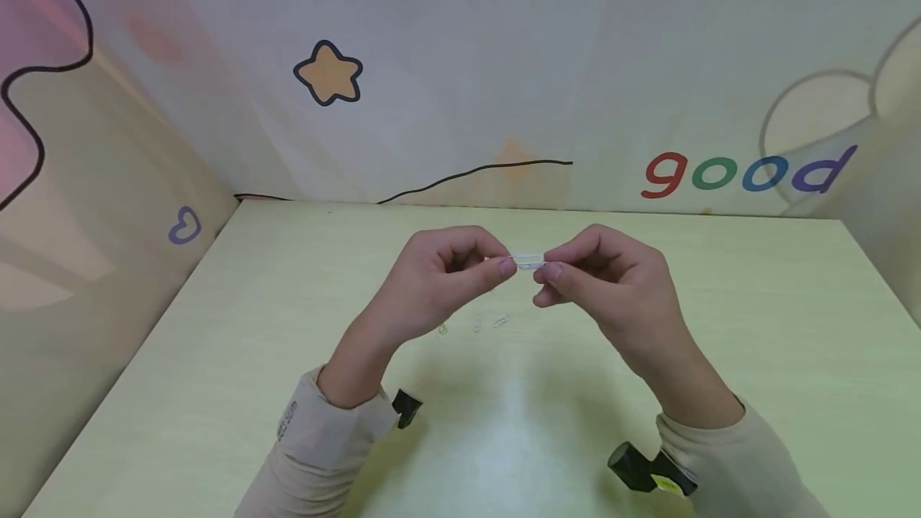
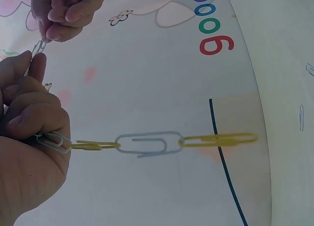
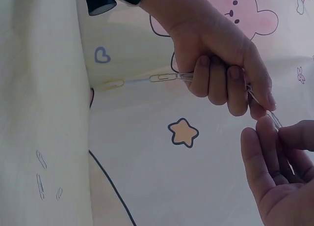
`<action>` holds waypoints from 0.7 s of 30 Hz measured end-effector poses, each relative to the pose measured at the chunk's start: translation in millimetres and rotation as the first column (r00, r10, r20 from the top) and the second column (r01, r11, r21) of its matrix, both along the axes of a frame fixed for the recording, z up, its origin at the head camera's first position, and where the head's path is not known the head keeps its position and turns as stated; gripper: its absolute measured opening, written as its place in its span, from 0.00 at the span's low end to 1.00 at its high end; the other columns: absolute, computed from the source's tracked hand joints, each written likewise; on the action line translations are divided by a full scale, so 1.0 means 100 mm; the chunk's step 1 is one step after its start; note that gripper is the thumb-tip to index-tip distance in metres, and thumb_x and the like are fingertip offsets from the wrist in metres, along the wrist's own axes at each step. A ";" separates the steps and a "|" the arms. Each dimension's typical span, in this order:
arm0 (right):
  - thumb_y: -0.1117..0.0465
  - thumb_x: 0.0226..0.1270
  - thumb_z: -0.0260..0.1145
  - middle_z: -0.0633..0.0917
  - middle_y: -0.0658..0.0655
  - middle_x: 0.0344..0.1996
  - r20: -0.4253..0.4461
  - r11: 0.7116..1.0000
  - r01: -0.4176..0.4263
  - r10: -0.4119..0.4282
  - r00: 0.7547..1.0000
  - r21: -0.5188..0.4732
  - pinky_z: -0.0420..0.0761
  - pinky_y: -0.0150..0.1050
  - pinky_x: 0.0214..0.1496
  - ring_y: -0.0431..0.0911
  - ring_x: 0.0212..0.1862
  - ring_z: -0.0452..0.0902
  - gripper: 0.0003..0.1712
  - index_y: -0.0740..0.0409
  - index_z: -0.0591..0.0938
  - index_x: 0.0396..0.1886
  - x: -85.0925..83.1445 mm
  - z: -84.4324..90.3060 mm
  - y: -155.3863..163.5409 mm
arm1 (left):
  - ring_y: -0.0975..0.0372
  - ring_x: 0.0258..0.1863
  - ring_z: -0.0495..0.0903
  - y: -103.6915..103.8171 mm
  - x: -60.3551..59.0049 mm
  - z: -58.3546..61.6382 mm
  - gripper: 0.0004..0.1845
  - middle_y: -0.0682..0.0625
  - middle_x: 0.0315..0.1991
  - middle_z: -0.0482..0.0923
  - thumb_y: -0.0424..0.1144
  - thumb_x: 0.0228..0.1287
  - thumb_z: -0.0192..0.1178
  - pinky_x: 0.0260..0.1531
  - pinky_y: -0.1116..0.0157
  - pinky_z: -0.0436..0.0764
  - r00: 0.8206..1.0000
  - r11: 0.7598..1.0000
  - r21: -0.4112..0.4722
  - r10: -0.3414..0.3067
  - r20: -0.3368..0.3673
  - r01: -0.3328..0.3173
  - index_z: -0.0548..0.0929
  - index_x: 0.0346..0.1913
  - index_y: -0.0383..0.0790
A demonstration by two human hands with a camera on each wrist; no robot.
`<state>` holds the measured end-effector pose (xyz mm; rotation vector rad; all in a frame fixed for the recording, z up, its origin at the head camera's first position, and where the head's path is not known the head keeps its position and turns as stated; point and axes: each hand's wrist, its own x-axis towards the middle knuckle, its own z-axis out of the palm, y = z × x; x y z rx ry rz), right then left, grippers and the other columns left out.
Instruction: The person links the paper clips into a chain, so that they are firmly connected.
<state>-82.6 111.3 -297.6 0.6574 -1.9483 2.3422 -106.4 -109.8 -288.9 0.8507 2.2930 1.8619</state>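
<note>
Between the fingertips of my left hand [image 1: 424, 286] and right hand [image 1: 626, 286], a silvery-white paper clip [image 1: 531, 262] is pinched above the table, possibly overlapping a second one. The left hand's other fingers curl round a paper clip chain. From its palm side the chain hangs free in the left wrist view: a silver clip [image 2: 60, 143], a yellow clip [image 2: 95, 146], another silver clip [image 2: 149, 143] and a yellow end clip [image 2: 221, 139]. Part of the chain is hidden inside the left fist. My right thumb and forefinger hold the far end of the pinched clip.
Three loose paper clips lie on the pale table [image 1: 252, 358] below the hands: a yellowish one [image 1: 442, 329], partly by the left wrist, and two silvery ones [image 1: 476, 323]. A printed backdrop [image 1: 460, 86] stands behind and left. Black wrist cameras [image 1: 633, 468] sit at both sleeves.
</note>
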 end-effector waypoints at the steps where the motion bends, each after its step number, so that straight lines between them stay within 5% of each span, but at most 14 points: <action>1: 0.78 0.67 0.64 0.84 0.63 0.33 0.002 1.000 0.000 0.000 1.000 0.000 0.86 0.47 0.42 0.52 0.30 0.85 0.04 0.70 0.82 0.38 0.00 0.00 0.00 | 0.58 0.18 0.59 0.00 0.00 0.00 0.05 0.49 0.17 0.62 0.38 0.69 0.64 0.19 0.65 0.58 1.000 1.000 -0.003 -0.002 -0.003 0.002 0.87 0.36 0.43; 21: 0.77 0.66 0.66 0.85 0.66 0.32 0.007 0.998 0.045 -0.045 0.999 0.032 0.86 0.46 0.40 0.53 0.27 0.84 0.02 0.72 0.82 0.37 0.05 0.06 0.01 | 0.59 0.18 0.58 0.02 -0.02 -0.03 0.05 0.49 0.17 0.63 0.34 0.68 0.65 0.19 0.65 0.58 0.998 0.999 -0.011 -0.044 -0.048 0.043 0.86 0.32 0.42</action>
